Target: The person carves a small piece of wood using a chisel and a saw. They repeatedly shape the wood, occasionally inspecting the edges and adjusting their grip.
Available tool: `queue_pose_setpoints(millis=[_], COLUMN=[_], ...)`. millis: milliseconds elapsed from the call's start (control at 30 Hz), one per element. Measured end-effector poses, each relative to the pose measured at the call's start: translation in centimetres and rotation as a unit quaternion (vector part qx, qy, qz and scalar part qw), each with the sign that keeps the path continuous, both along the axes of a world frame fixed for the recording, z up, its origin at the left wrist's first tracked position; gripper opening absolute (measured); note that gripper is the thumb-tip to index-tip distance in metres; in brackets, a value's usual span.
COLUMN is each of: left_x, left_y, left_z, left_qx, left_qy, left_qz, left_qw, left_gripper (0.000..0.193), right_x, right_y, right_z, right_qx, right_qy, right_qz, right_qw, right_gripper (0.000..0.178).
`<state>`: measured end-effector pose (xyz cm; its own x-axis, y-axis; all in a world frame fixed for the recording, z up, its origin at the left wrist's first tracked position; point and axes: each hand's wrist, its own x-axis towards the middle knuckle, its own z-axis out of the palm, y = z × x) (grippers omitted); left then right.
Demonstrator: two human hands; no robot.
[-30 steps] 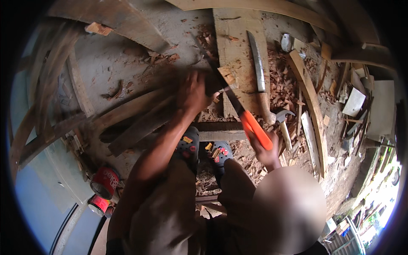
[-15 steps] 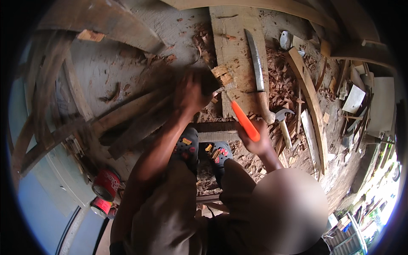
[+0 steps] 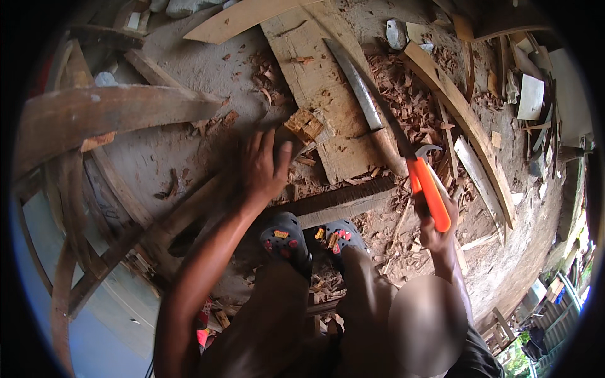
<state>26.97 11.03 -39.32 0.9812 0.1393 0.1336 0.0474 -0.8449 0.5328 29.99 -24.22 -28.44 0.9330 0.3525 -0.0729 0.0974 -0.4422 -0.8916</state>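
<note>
My right hand [image 3: 435, 220] is closed round the orange handle of a machete [image 3: 427, 192], whose long dark blade points up and to the left. Its blade passes close beside a second machete [image 3: 365, 94] with a wooden handle, lying on a wide board [image 3: 315, 82]. Fingers spread, my left hand [image 3: 268, 167] rests on a dark length of timber [image 3: 208, 195], near its rough, splintered end [image 3: 305, 125]. That end lies over the board's left edge. Behind the orange handle, a claw hammer [image 3: 430, 149] is partly hidden.
Wood chips [image 3: 409, 88] litter the ground around the board. Curved wooden pieces [image 3: 472, 132] lie on the right. A curved timber [image 3: 126, 104] and several crossed pieces stand at the left. A short beam [image 3: 346, 201] lies just ahead of my clogs [image 3: 283, 239].
My right hand has drawn the machete away from the timber's end, to the right. My left hand's fingers are now more spread on the timber. The view has shifted.
</note>
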Motion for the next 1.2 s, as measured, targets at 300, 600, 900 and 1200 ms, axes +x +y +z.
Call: queue_pose_setpoints(millis=[300,600,900,1200], left_x=[2.4,1.5,2.0,2.1], left_y=[-0.8,-1.5,-2.0,-2.0], left_z=[-0.6,-1.0,-0.4,-0.8], left_qx=[-0.026,0.052,0.033,0.025], left_qy=[0.102,0.096,0.073,0.096], left_qz=[0.147,0.181,0.211,0.219], left_qw=[0.983,0.977,0.974,0.971], left_gripper=[0.035,0.031,0.028,0.028], right_x=[-3.0,-1.6,-2.1,-2.3], right_y=[5.9,5.9,4.0,4.3], right_z=[-2.5,-4.0,-3.6,-3.6], right_qx=[0.066,0.114,0.016,0.026], right_qy=[0.042,0.04,0.048,0.063], right_qz=[0.051,0.122,0.133,0.135], right_qw=[0.996,0.985,0.99,0.988], right_gripper=[0.009,0.01,0.011,0.015])
